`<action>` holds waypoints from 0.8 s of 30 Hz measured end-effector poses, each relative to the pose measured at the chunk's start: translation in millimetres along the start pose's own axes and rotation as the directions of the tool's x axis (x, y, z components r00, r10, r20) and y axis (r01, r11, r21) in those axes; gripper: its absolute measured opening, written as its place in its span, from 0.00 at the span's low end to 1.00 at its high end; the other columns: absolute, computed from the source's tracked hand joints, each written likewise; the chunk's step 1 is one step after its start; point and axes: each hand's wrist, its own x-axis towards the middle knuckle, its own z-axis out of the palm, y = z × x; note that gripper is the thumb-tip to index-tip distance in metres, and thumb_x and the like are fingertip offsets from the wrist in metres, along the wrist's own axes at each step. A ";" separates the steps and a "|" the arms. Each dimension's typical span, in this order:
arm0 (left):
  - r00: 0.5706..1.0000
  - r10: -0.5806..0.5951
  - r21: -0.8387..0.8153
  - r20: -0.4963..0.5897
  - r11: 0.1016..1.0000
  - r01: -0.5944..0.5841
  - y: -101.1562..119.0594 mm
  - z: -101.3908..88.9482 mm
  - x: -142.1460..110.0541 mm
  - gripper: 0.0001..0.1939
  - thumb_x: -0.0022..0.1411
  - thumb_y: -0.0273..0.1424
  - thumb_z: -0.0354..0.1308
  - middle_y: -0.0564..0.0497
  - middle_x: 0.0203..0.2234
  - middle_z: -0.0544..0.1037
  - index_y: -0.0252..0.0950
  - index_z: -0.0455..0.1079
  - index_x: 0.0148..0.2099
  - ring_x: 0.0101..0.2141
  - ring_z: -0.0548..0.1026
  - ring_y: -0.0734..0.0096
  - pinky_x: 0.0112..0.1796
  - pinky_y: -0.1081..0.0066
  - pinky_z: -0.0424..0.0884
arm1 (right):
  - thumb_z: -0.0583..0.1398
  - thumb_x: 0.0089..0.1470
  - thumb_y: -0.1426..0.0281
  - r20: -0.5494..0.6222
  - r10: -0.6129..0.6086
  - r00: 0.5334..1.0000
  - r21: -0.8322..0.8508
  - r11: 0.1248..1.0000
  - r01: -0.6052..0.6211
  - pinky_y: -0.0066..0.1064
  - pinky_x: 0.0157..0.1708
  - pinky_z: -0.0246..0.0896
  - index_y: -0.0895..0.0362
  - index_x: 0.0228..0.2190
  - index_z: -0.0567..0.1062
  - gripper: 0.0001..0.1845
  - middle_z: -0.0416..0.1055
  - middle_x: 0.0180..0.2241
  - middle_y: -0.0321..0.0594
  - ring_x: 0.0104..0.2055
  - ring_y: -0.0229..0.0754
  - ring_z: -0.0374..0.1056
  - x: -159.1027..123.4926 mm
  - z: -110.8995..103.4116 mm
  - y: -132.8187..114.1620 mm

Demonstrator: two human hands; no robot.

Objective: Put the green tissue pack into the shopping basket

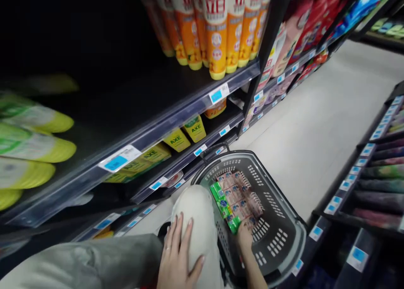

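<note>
My left hand (178, 255) lies flat on my light trouser knee (195, 213) with fingers spread, holding nothing. My right hand (244, 236) reaches down into a dark grey shopping basket (280, 234) on the floor. Its fingers are closed on the near end of a green packet (224, 207). That packet lies beside a pink multi-pack of small packets (241, 194) in the basket bottom.
On the left, dark shelves (151, 133) carry orange bottles (217, 28) above, yellow-capped bottles (31, 141) lying at far left, and yellow AXE packs (186, 135) below. A light floor aisle (322, 124) runs ahead. Another shelf unit (372, 175) stands on the right.
</note>
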 end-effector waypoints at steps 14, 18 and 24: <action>0.998 0.044 -0.020 -0.053 0.999 -0.045 -10.5 4.8 12.6 0.34 0.70 0.44 0.43 0.43 0.71 0.41 0.37 0.41 0.72 0.68 0.45 0.53 0.63 0.59 0.48 | 0.62 0.50 0.71 0.175 -0.074 0.982 0.263 0.964 0.026 0.35 0.60 0.53 0.76 0.57 0.61 0.36 0.64 0.56 0.62 0.60 0.56 0.61 66.6 117.9 16.8; 1.000 0.000 -0.056 -0.018 0.998 -0.001 -6.4 2.0 12.0 0.33 0.71 0.42 0.44 0.46 0.71 0.40 0.40 0.40 0.72 0.68 0.45 0.51 0.63 0.54 0.50 | 0.53 0.58 0.71 0.153 -0.031 0.988 0.445 0.895 -0.041 0.32 0.57 0.58 0.71 0.55 0.66 0.26 0.69 0.53 0.58 0.56 0.50 0.66 73.5 127.0 23.0; 0.999 -0.030 -0.067 -0.013 0.997 0.029 -4.7 2.3 10.4 0.34 0.70 0.44 0.44 0.46 0.71 0.40 0.41 0.39 0.72 0.68 0.46 0.48 0.62 0.49 0.52 | 0.50 0.58 0.72 0.205 0.004 0.979 0.492 0.864 -0.106 0.33 0.59 0.56 0.70 0.58 0.67 0.28 0.68 0.56 0.54 0.59 0.49 0.65 77.3 127.8 19.9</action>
